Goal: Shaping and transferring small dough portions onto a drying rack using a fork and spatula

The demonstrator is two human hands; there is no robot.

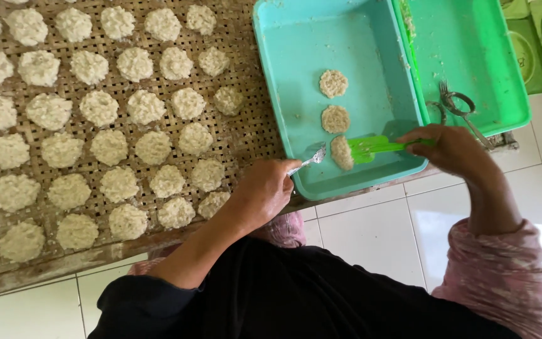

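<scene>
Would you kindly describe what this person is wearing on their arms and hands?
Both hands are bare: no gloves, rings or watch show. The left hand extends from a dark navy sleeve pushed up above the forearm. The right hand comes out of a pink, faintly patterned sleeve bunched below the wrist.

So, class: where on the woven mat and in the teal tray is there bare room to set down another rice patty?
Woven mat: a bare strip along its right edge, beside the teal tray; elsewhere patties crowd it. Tray: far half is bare; near end is crowded by three patties, spoon and green spatula.
</scene>
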